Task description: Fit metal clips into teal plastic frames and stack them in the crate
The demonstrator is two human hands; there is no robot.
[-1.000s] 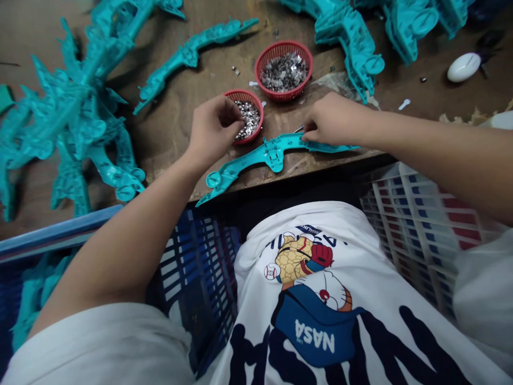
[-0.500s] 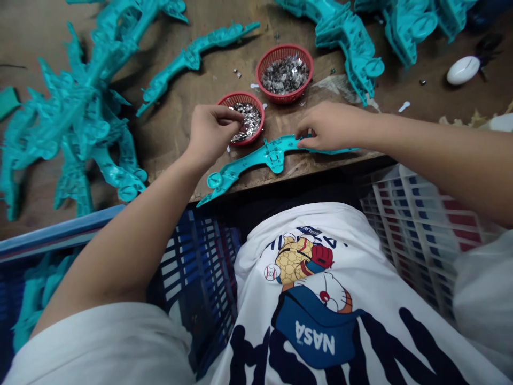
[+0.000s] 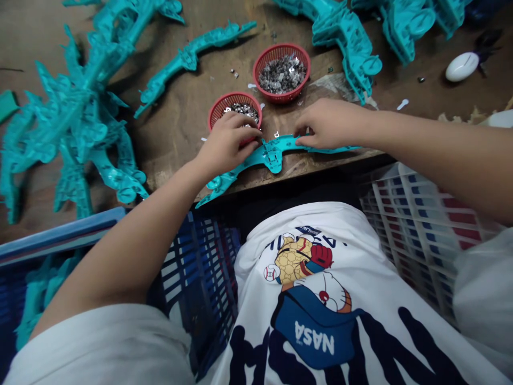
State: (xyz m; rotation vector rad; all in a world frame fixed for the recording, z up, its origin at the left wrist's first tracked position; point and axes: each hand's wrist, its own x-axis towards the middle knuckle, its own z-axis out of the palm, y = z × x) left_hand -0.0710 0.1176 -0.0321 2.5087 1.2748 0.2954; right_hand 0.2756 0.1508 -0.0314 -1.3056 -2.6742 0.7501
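A long, curved teal plastic part (image 3: 273,159) lies along the table's front edge. My right hand (image 3: 331,124) grips its right half between thumb and fingers. My left hand (image 3: 230,141) is at the part's middle, its fingertips drawn together near an upright tab; whatever they pinch is too small to make out. A small shiny metal clip (image 3: 276,135) shows at the part's upper edge, just right of those fingertips. Behind my left hand stands a red basket (image 3: 213,109) of small metal clips, partly covered by the hand. A second red basket (image 3: 282,97) farther back holds more metal pieces.
Many teal parts (image 3: 80,123) are heaped at the left, and one lies alone (image 3: 188,59) behind. More teal parts (image 3: 347,45) stand at the back right, near a white oval object (image 3: 462,67). Below the table edge are a blue crate (image 3: 196,262) and a white crate (image 3: 404,214).
My left hand has come out of the nearer red basket and moved right and toward me, to the middle of the teal part. That basket shifted slightly left. My right hand kept its grip.
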